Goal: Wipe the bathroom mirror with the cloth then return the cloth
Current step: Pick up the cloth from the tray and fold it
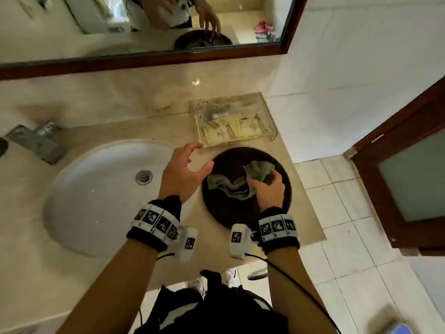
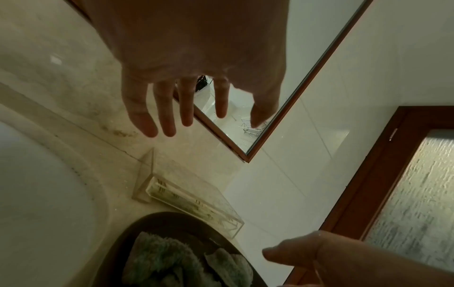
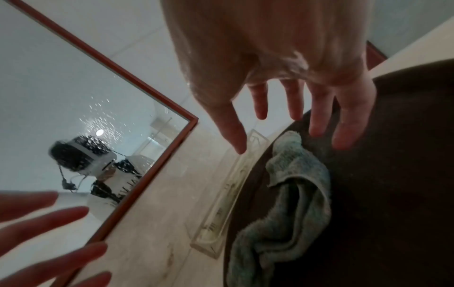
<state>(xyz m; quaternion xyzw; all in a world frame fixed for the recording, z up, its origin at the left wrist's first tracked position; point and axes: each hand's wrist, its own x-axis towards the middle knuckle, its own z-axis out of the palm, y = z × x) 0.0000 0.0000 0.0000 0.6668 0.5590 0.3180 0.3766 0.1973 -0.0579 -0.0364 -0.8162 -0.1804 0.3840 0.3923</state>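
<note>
I see both forearms reach forward over the marble surface (image 1: 115,131), each wrist wrapped in a black band with printed markers; the left hand (image 1: 184,173) hovers palm down between the white sink (image 1: 79,189) and the dark round tray (image 1: 240,213), its fingers (image 2: 167,108) spread apart and nearly straight, holding nothing; its fingertips lie near the corner of the clear box (image 1: 267,121), though I cannot tell whether they touch it. The right hand (image 1: 268,191) is lower and sits over the tray, palm down; in the right wrist view its fingers (image 3: 346,116) are extended and parted, not curled round anything. From the head view the fingertips look close to the cloth (image 1: 231,184), and I cannot tell whether they rest on it or are just clear of it. The cloth is grey-green, crumpled and folded over itself, lying inside the tray, toward its far half; the tray stands on the surface just in front of the clear box, which holds pale paper packets. The mirror (image 1: 144,25) hangs on the wall behind in a red-brown wooden frame; specks or droplets show on its glass in the right wrist view, and it reflects a hand above the tray. A brown door (image 1: 409,169) with a frosted pane stands to the right.
</note>
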